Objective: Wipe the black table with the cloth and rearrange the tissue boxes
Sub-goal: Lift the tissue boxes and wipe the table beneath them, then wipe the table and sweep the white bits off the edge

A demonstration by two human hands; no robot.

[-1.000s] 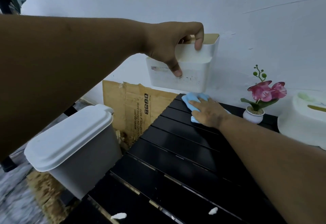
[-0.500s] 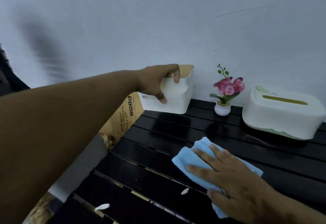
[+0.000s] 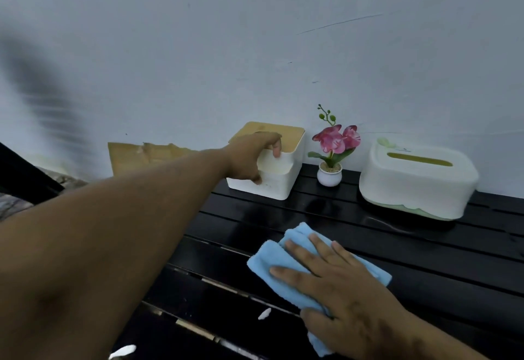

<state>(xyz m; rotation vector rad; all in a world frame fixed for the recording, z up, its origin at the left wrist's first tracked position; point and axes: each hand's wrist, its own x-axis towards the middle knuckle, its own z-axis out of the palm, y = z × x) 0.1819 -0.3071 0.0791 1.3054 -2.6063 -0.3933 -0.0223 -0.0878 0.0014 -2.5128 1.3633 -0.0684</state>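
Observation:
A white tissue box with a wooden lid (image 3: 280, 169) rests on the far left corner of the black slatted table (image 3: 425, 260), against the wall. My left hand (image 3: 249, 158) grips its near upper edge, thumb on the front face, fingers over the top. A folded light blue cloth (image 3: 286, 269) lies flat on the table near the front. My right hand (image 3: 340, 288) presses down on it with fingers spread. A second, rounded white tissue box with a green base (image 3: 416, 184) stands at the back right.
A small pink orchid in a white pot (image 3: 330, 158) stands between the two boxes. White scraps (image 3: 264, 313) lie on the front slats. Cardboard (image 3: 141, 155) leans against the wall left of the table. The white wall runs right behind the table.
My left hand has lowered the wooden-lid box from the air onto the table's back left corner. My right hand has dragged the cloth from the back edge toward the front.

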